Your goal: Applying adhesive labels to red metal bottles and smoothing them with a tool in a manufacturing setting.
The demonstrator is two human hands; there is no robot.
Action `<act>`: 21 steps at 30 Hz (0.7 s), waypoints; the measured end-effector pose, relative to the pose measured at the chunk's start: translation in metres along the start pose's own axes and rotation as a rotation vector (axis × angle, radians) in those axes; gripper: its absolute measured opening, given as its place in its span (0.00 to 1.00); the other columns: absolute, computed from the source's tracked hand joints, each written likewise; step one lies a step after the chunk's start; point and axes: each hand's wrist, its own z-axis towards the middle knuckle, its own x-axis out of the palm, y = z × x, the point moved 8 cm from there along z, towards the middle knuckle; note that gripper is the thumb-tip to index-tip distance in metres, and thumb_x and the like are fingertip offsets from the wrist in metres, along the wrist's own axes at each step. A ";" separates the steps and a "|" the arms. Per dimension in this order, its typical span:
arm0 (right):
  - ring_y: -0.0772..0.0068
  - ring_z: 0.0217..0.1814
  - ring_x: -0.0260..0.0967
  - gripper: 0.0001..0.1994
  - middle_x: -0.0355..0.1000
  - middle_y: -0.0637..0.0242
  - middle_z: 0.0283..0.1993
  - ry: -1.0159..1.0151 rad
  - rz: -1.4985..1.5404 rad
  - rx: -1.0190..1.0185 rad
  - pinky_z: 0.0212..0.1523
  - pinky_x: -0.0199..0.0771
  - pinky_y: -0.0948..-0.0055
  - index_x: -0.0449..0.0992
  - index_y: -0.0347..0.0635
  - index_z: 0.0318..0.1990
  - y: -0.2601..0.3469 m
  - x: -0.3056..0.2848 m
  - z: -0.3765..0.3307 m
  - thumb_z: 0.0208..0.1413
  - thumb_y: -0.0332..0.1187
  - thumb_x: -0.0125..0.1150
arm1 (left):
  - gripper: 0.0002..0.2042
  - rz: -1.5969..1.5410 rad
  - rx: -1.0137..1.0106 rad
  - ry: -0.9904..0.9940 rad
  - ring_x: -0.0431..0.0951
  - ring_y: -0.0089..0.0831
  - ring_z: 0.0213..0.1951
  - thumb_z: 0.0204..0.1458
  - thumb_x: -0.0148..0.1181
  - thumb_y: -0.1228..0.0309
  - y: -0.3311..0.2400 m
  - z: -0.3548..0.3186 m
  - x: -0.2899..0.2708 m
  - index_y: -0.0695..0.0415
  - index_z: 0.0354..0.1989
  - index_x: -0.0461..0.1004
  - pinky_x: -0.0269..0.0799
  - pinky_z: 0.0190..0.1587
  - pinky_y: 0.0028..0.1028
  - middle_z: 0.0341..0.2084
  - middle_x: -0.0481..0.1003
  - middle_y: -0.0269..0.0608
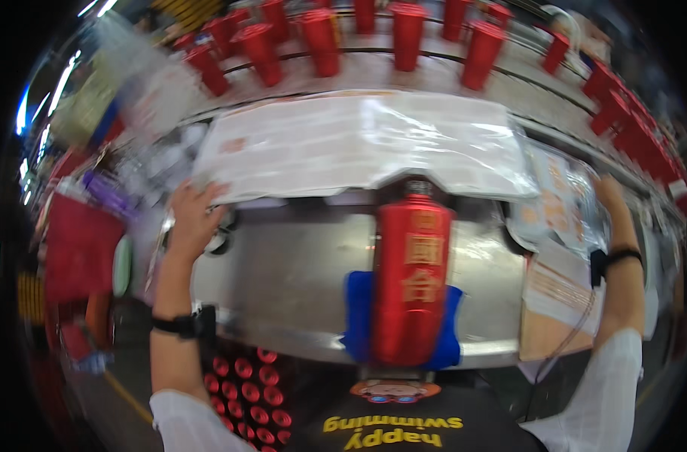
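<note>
A red bottle with gold lettering and a dark top lies in front of me on a folded blue cloth, on the shiny metal worktop. Nothing touches the bottle but its support. My left hand is at the worktop's left side, fingers apart, beside a heap of clear plastic pieces. Over on the right, my right hand reaches to clear plastic packets with orange print; its fingers are blurred and partly out of sight.
A plastic-covered printed sheet spans the worktop's back. Beyond it, red cups or bottles stand on a curved line. A cardboard piece with labels lies at right. Red-rimmed round items sit below left, near a red bin.
</note>
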 end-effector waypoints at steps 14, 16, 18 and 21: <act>0.57 0.48 0.69 0.10 0.71 0.54 0.45 -0.585 0.567 -0.407 0.50 0.67 0.67 0.76 0.32 0.41 0.121 -0.218 -0.086 0.57 0.30 0.56 | 0.07 -0.236 0.014 -0.194 0.64 0.50 0.57 0.47 0.63 0.69 -0.007 -0.002 -0.042 0.55 0.33 0.77 0.58 0.57 0.46 0.42 0.74 0.45; 0.64 0.48 0.69 0.10 0.70 0.59 0.44 -0.532 0.807 -0.460 0.51 0.65 0.72 0.76 0.31 0.40 0.158 -0.262 -0.116 0.59 0.31 0.56 | 0.06 -0.312 0.011 -0.234 0.64 0.51 0.57 0.47 0.62 0.70 -0.027 0.006 -0.061 0.55 0.33 0.78 0.58 0.57 0.46 0.42 0.74 0.46; 0.71 0.48 0.66 0.12 0.68 0.62 0.48 -0.352 0.965 -0.530 0.51 0.63 0.75 0.75 0.30 0.36 0.223 -0.311 -0.157 0.61 0.33 0.52 | 0.06 -0.361 0.015 -0.366 0.64 0.51 0.57 0.47 0.61 0.71 -0.066 0.014 -0.093 0.55 0.34 0.79 0.56 0.58 0.46 0.42 0.74 0.48; 0.73 0.45 0.66 0.17 0.69 0.64 0.46 -0.083 1.149 -0.795 0.45 0.65 0.74 0.77 0.34 0.35 0.298 -0.349 -0.201 0.65 0.38 0.44 | 0.08 -0.250 0.117 -0.446 0.64 0.49 0.59 0.49 0.61 0.73 -0.136 0.029 -0.135 0.53 0.38 0.80 0.54 0.61 0.45 0.43 0.75 0.47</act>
